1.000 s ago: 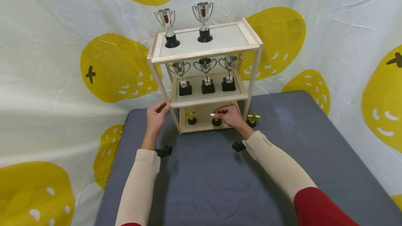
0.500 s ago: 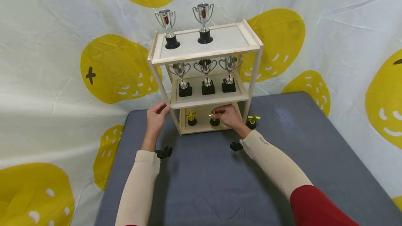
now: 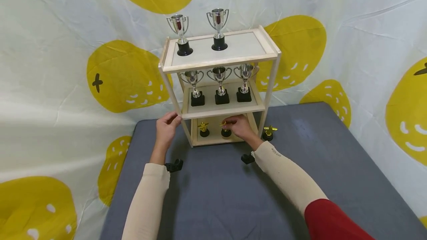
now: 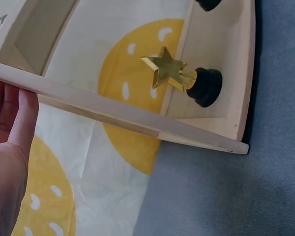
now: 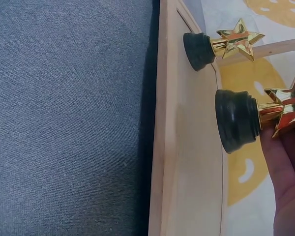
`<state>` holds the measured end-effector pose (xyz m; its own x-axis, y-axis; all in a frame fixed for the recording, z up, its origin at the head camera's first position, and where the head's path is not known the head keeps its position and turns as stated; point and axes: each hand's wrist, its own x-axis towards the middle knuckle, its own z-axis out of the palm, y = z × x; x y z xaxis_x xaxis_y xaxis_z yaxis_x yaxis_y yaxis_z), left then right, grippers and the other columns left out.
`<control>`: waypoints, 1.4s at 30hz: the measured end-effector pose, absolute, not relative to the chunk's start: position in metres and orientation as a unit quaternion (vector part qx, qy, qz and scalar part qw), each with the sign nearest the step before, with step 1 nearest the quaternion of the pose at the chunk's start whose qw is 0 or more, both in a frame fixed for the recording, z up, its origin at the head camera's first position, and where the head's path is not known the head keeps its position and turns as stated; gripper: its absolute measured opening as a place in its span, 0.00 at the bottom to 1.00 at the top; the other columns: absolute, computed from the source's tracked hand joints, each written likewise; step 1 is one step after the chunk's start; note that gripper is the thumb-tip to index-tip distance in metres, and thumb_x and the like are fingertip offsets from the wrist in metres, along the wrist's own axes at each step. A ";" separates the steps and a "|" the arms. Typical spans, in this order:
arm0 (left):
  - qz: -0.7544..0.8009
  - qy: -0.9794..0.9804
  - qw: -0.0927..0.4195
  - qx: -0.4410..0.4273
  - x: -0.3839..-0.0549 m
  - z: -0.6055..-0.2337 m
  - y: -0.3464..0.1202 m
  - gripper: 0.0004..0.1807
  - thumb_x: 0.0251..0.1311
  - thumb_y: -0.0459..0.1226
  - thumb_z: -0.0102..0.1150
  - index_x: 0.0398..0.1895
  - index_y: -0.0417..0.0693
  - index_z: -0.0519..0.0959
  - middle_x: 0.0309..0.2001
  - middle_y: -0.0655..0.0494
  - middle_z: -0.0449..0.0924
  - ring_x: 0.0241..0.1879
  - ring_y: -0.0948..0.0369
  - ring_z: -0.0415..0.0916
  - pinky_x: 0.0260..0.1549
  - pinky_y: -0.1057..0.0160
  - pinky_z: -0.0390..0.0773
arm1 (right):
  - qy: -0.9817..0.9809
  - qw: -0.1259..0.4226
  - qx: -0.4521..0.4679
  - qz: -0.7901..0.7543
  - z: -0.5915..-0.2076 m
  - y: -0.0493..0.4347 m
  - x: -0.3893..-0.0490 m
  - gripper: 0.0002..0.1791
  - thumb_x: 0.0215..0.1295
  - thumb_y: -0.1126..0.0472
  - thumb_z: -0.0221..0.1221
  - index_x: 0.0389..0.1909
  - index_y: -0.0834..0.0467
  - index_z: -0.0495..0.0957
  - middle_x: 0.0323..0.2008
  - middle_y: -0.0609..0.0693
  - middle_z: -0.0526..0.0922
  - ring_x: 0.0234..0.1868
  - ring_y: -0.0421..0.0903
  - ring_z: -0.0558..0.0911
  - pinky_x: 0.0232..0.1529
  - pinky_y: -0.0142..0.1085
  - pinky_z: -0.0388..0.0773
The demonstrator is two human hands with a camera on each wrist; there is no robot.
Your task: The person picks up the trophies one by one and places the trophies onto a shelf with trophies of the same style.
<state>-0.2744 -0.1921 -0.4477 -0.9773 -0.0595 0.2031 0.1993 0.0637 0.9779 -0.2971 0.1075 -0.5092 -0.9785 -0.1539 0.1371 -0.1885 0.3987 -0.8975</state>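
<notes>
A small gold star trophy point(image 5: 236, 121) with a round black base is pinched at its star by my right hand point(image 3: 241, 127), inside the bottom tier of a wooden shelf point(image 3: 223, 114). Its base is close over the bottom board. My left hand point(image 3: 165, 129) grips the shelf's front left post point(image 4: 88, 96) just below the middle tier, its fingertips partly hidden by the wood in the left wrist view. A second gold star trophy point(image 4: 204, 86) stands upright at the left of the bottom tier. On the table point(image 3: 213, 195), by the shelf's right post, stands a third star trophy point(image 3: 268, 132).
Two silver cups stand on the top tier, one at the left point(image 3: 184, 47) and one near the middle point(image 3: 219, 42). Three silver cups point(image 3: 221, 96) with square black bases line the middle tier. A pale curtain point(image 3: 66, 10) printed with yellow fruit hangs behind and beside the table.
My right hand has shifted a little to the left along the bottom tier with the star trophy. My left hand has stayed at the post. The head view has tilted slightly upward.
</notes>
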 end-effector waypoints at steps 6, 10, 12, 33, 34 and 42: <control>-0.682 -0.723 0.093 -0.051 -0.275 -0.449 -0.192 0.16 0.71 0.28 0.61 0.58 0.27 0.81 0.44 0.64 0.81 0.45 0.71 0.82 0.47 0.75 0.85 | -0.835 0.017 0.096 0.541 -0.510 0.105 -0.298 0.08 0.65 0.64 0.71 0.43 0.60 0.91 0.41 0.58 0.92 0.41 0.51 0.90 0.36 0.32 0.83; -0.681 -0.725 0.092 -0.048 -0.274 -0.450 -0.193 0.17 0.71 0.29 0.61 0.58 0.26 0.81 0.43 0.65 0.80 0.43 0.73 0.81 0.47 0.76 0.85 | -0.838 0.011 0.097 0.537 -0.510 0.102 -0.299 0.09 0.65 0.63 0.71 0.44 0.60 0.91 0.43 0.58 0.92 0.43 0.51 0.89 0.37 0.33 0.83; -0.681 -0.725 0.092 -0.048 -0.274 -0.450 -0.194 0.17 0.71 0.29 0.62 0.58 0.26 0.81 0.43 0.65 0.80 0.44 0.73 0.81 0.47 0.76 0.85 | -0.837 0.010 0.099 0.539 -0.510 0.100 -0.299 0.09 0.65 0.64 0.71 0.45 0.61 0.91 0.43 0.58 0.92 0.43 0.52 0.90 0.37 0.33 0.84; -0.683 -0.723 0.088 -0.048 -0.273 -0.448 -0.192 0.16 0.71 0.28 0.61 0.59 0.27 0.81 0.47 0.56 0.81 0.44 0.72 0.82 0.48 0.75 0.85 | -0.825 0.003 0.084 0.559 -0.519 0.093 -0.307 0.10 0.65 0.64 0.71 0.46 0.62 0.90 0.44 0.60 0.91 0.47 0.57 0.90 0.45 0.42 0.89; -0.682 -0.724 0.089 -0.048 -0.273 -0.448 -0.192 0.16 0.71 0.28 0.61 0.59 0.28 0.81 0.47 0.56 0.81 0.44 0.72 0.82 0.48 0.75 0.85 | -0.825 0.003 0.084 0.559 -0.519 0.093 -0.307 0.10 0.65 0.64 0.71 0.46 0.62 0.90 0.44 0.60 0.91 0.47 0.57 0.90 0.44 0.41 0.89; -0.684 -0.721 0.099 -0.053 -0.275 -0.451 -0.194 0.16 0.70 0.28 0.62 0.57 0.26 0.81 0.44 0.61 0.81 0.44 0.71 0.82 0.47 0.75 0.85 | -0.813 0.007 0.093 0.574 -0.523 0.087 -0.310 0.10 0.64 0.66 0.71 0.45 0.64 0.90 0.43 0.62 0.91 0.42 0.53 0.90 0.38 0.33 0.85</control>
